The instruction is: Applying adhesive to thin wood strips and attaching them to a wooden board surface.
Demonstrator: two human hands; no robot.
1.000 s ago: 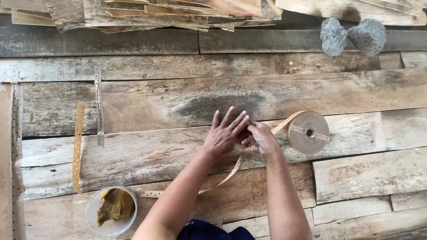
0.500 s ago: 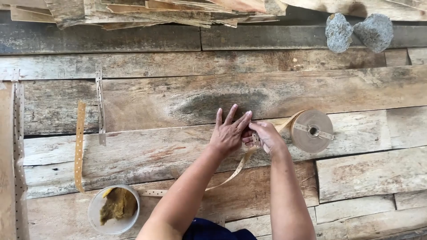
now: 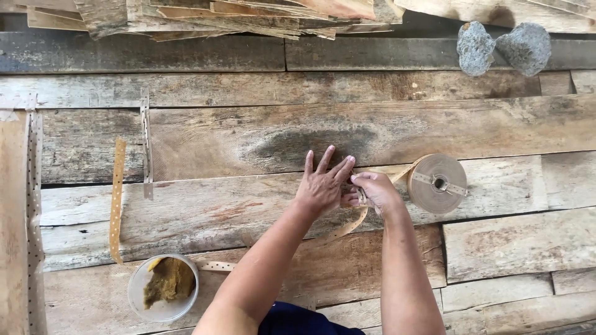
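My left hand [image 3: 321, 183] lies flat with fingers spread on the rough wooden planks, pressing on a tan perforated paper tape [image 3: 347, 227]. My right hand [image 3: 372, 191] is closed around the same tape just beside the left thumb. The tape runs up and right from my hands to its roll [image 3: 438, 183], which lies flat on a plank right of my right hand. The tape's other end trails down and left toward a white bowl [image 3: 162, 289].
The white bowl holds brown paste at the lower left. A loose tape strip [image 3: 116, 200] lies on the planks at left. Two grey stones [image 3: 503, 47] sit at the top right. A pile of thin wood sheets [image 3: 236, 15] lies along the top edge.
Both hands stayed together on the tape, with the fingers shifting slightly. The view has drifted a little; the roll has not moved.
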